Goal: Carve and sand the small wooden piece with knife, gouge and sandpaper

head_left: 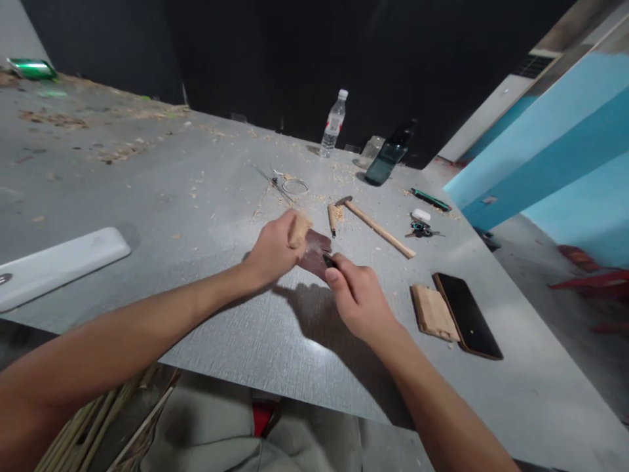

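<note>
My left hand [276, 248] is closed around a light tan, wood-coloured piece [299, 231], near the middle of the table. Against its fingers lies a flat, dark brown, blade-like piece [314, 254] with a notched right edge. My right hand [358, 295] is closed, thumb and forefinger on a short black part [329, 261] at the right side of that brown piece. It looks like a handle, but most of it is hidden in the fist. Both hands are above the table. Just beyond them lie a short wooden-handled tool [331, 220] and a hammer [378, 228].
A phone [469, 318] and a wooden block [434, 313] lie at the right. Behind stand a water bottle [334, 124] and a dark bottle [388, 160]; a wire coil [295, 187] lies nearer. A white case [63, 265] is at the left. Wood shavings litter the table [162, 196].
</note>
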`<state>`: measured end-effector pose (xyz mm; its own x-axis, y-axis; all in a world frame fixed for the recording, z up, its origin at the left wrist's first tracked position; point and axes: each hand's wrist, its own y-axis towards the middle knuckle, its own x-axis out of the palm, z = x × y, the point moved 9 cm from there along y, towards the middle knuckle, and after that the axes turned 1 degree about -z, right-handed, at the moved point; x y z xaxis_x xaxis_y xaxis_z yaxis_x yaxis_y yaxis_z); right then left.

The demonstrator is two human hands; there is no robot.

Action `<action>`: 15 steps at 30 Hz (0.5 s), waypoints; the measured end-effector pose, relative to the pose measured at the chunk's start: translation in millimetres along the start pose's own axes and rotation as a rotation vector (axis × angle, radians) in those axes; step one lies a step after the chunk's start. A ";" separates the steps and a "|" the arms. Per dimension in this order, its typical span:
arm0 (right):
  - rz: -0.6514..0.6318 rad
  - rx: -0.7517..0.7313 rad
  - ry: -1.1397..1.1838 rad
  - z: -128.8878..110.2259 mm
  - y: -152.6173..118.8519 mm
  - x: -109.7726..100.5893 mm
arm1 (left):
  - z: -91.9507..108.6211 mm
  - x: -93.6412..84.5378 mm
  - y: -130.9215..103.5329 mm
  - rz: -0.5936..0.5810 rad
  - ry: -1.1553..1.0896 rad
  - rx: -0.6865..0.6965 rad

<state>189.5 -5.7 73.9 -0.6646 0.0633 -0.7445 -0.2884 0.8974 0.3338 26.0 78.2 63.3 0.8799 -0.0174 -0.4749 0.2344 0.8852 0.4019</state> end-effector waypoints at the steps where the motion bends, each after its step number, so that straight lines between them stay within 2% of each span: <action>1: -0.038 -0.013 0.009 -7.8 -1.6 9.9 | 3.0 10.0 -4.2 -0.076 0.049 0.005; 3: -0.079 -0.017 0.029 -16.3 -4.6 22.1 | 8.6 20.2 -11.5 -0.154 0.112 0.002; 5: -0.109 -0.006 0.044 -16.6 -6.3 27.6 | 12.7 21.4 -14.8 -0.179 0.143 -0.006; 10: -0.106 -0.020 0.054 -13.0 -7.0 26.8 | 15.3 21.1 -15.9 -0.213 0.183 -0.010; 15: -0.107 -0.005 0.062 -13.8 -8.1 28.0 | 18.4 25.6 -19.5 -0.229 0.246 0.057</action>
<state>163.7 -17.2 58.4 -0.6712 -0.0594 -0.7389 -0.3628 0.8956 0.2575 51.6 52.0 57.7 0.6773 -0.0943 -0.7296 0.4435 0.8436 0.3027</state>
